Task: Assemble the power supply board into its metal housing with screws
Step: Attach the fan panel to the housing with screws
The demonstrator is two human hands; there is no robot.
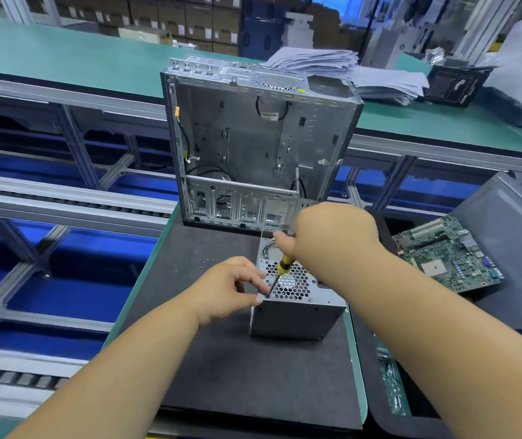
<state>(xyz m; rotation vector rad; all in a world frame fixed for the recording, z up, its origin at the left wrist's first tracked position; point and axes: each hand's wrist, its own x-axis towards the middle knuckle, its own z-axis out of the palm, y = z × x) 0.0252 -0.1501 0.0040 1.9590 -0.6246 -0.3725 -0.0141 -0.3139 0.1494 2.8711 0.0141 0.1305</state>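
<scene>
Screwdriver [280,274] gripped in our right hand [332,239], left hand [231,286] pinching near the housing [297,312] corner; loose screws [207,262] remain.

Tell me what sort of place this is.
Most likely an electronics assembly line in a factory. A green-topped workbench runs beside a roller conveyor, an open grey metal computer case stands on the black mat, and stacked cardboard cartons fill the background.
</scene>
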